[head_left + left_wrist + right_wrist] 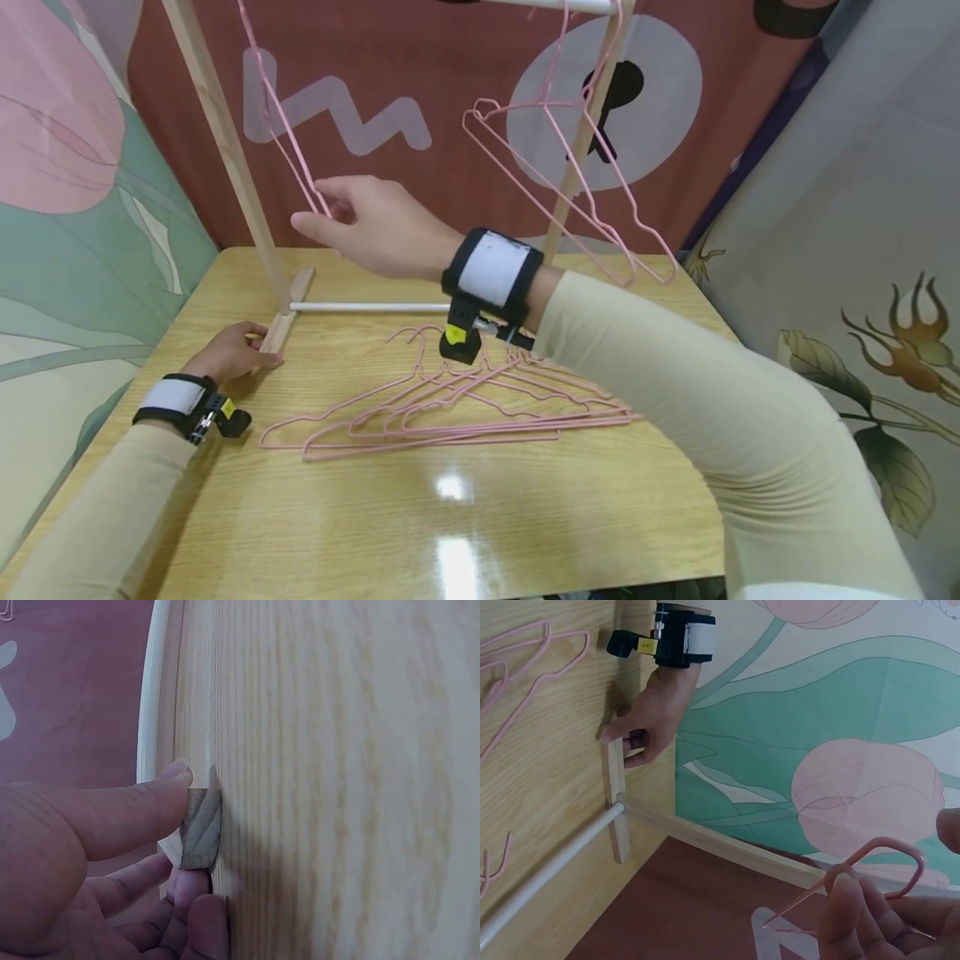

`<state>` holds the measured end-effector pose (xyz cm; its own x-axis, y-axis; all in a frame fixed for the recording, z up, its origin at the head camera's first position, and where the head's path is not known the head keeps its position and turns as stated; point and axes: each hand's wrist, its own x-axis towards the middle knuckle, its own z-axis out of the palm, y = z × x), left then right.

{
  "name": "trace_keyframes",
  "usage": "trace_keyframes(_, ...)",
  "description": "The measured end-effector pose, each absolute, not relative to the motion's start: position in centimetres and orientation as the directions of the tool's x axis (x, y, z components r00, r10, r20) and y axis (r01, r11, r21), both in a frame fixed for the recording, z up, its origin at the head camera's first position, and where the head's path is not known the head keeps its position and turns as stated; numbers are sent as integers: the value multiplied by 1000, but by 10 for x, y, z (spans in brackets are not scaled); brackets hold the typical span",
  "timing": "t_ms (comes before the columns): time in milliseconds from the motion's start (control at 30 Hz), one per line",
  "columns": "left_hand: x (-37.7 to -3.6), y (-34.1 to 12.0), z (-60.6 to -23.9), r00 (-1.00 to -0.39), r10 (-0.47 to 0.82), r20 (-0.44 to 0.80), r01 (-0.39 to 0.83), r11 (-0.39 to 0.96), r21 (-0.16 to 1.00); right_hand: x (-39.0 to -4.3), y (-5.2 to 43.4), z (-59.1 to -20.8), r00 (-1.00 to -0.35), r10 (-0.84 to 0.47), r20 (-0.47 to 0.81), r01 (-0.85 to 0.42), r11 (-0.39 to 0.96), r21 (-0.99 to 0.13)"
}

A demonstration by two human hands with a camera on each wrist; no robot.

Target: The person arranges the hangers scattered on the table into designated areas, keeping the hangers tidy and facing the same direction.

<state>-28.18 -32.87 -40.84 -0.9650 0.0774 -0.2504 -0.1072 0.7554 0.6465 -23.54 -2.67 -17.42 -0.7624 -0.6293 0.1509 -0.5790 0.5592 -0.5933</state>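
Observation:
My left hand (228,352) grips the near end of the wooden foot (280,332) of a rack. In the left wrist view, the thumb lies on one side of the foot's end (201,829) and fingers curl at the other. Raised in front of the rack, my right hand (382,223) pinches a pink wire hanger (279,110) near its lower corner. That rounded corner (921,862) shows beside the fingertips in the right wrist view. The hanger's top runs out of the head view. Further pink hangers (546,103) hang at the rack's right side.
Several pink hangers (468,432) lie overlapping on the wooden table (360,525), partly behind my right forearm. A white lower bar (367,307) runs from the foot of the left post (225,142). The white top bar (555,4) meets the right post (577,167).

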Motion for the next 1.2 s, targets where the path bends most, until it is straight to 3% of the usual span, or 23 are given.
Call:
trace_keyframes(267,-281,-328,-409,-967,71,-244,-111,746,657,-241,-9,-180,-765,-614,193,-586,540,-603)
trace_keyframes(700,-285,-329,-413,-961,48,-273,-146,750,645,-257,33,-199,-844,-515,150,-496,644,-583)
trace_keyframes(967,-284,-331,-414,-963,57,-262,-131,751,647,-267,61,-221,-872,-485,71,-461,764,-451)
trace_keyframes(1200,-284,-329,-413,-961,40,-273,-151,753,641,-271,90,-240,-861,-506,-37,-487,845,-221)
